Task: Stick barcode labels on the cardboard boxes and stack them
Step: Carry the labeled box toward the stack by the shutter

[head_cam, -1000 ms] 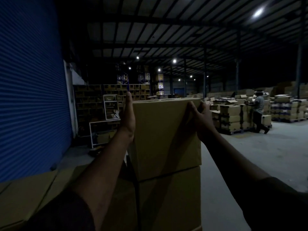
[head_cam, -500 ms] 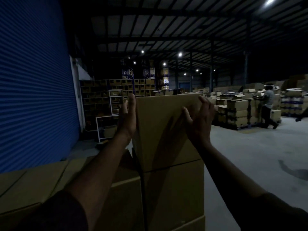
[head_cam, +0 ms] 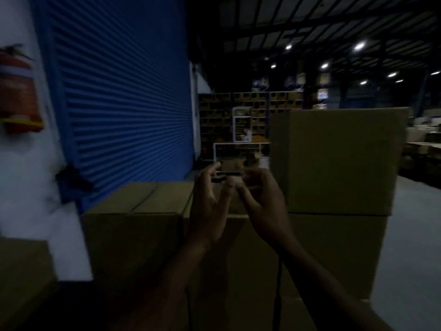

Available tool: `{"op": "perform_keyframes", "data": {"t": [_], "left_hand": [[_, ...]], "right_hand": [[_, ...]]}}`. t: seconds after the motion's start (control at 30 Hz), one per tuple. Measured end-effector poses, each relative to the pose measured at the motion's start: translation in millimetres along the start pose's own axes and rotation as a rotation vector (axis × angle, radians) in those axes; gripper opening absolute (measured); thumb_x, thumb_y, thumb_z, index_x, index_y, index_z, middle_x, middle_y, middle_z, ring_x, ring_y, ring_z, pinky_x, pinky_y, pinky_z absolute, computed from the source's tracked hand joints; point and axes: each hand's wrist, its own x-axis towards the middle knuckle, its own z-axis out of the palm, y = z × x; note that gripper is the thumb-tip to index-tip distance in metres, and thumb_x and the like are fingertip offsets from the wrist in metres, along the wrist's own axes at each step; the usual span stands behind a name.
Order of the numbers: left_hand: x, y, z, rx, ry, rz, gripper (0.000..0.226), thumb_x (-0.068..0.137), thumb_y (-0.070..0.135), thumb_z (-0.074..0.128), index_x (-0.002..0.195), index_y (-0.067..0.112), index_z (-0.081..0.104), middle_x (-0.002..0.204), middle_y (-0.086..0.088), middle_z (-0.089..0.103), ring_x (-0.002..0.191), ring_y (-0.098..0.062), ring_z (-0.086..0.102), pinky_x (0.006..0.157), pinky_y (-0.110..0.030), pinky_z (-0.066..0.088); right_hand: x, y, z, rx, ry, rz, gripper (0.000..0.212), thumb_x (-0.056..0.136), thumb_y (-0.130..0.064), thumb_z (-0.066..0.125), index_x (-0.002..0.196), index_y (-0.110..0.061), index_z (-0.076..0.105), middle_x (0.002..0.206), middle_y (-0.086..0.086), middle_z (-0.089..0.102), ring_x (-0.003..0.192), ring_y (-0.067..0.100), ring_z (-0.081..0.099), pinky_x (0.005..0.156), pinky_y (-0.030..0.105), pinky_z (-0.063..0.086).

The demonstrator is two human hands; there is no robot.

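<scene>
Frame is dark and motion-blurred. Nearest me, both forearms reach up from the bottom edge and the hands meet at centre. My left hand (head_cam: 210, 206) has its fingers loosely spread, tips curled toward a small pale rectangle between the two hands. My right hand (head_cam: 262, 201) has fingers bent inward at the same spot. That rectangle looks like a barcode label (head_cam: 231, 166), pinched at its edges by fingertips of both hands, but the blur is heavy and it overlaps a white shelf unit behind, so I cannot tell for sure.

Just behind and below the hands sits a row of cardboard boxes; the low cardboard box (head_cam: 133, 225) on the left has its top flaps closed with a seam showing. To the right is a taller stack: the top cardboard box (head_cam: 338, 161) rests squarely on a lower one (head_cam: 334, 254), both plain-faced toward me. Another box corner (head_cam: 21, 271) shows at far left.

Further back, a blue roller shutter (head_cam: 119, 96) fills the left wall, with a red fire extinguisher (head_cam: 16, 91) mounted on the white wall beside it. Beyond, a white shelf unit (head_cam: 241, 125), racks of cartons (head_cam: 250, 101), and ceiling lights (head_cam: 359, 46) in the dim warehouse.
</scene>
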Motion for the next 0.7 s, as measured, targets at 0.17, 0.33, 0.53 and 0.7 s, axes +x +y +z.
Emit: {"op": "perform_keyframes", "data": {"t": [0.17, 0.33, 0.53, 0.7], "left_hand": [[-59, -29, -85, 0.122, 0.123, -0.109, 0.067, 0.095, 0.069, 0.051, 0.150, 0.031, 0.047, 0.149, 0.016, 0.047, 0.132, 0.012, 0.045, 0.097, -0.003, 0.040], [-112, -53, -188, 0.263, 0.257, -0.223, 0.069, 0.092, 0.083, 0.047, 0.144, 0.039, 0.052, 0.143, 0.019, 0.052, 0.132, 0.002, 0.052, 0.104, -0.022, 0.047], [-180, -73, -316, 0.362, 0.351, -0.339, 0.073, 0.088, 0.089, 0.044, 0.139, 0.038, 0.055, 0.137, 0.024, 0.056, 0.129, 0.005, 0.052, 0.105, -0.016, 0.042], [-225, -102, -420, 0.317, 0.362, -0.502, 0.060, 0.094, 0.076, 0.056, 0.139, 0.037, 0.055, 0.137, 0.021, 0.058, 0.129, 0.003, 0.054, 0.111, -0.036, 0.049]], "right_hand": [[-41, -32, 83, 0.166, -0.145, 0.076, 0.033, 0.096, -0.028, 0.066, 0.128, -0.031, 0.056, 0.111, -0.014, 0.062, 0.100, 0.002, 0.064, 0.080, 0.036, 0.060], [-89, -79, 169, 0.310, -0.279, 0.129, 0.029, 0.094, -0.026, 0.070, 0.121, -0.028, 0.060, 0.103, -0.013, 0.067, 0.092, 0.002, 0.066, 0.078, 0.037, 0.059], [-155, -141, 273, 0.355, -0.442, 0.172, 0.028, 0.095, -0.027, 0.069, 0.122, -0.028, 0.058, 0.098, -0.014, 0.066, 0.089, 0.001, 0.066, 0.075, 0.032, 0.058], [-205, -185, 369, 0.310, -0.485, 0.247, 0.028, 0.094, -0.027, 0.068, 0.121, -0.026, 0.060, 0.100, -0.013, 0.064, 0.092, 0.000, 0.062, 0.082, 0.033, 0.054]]}}
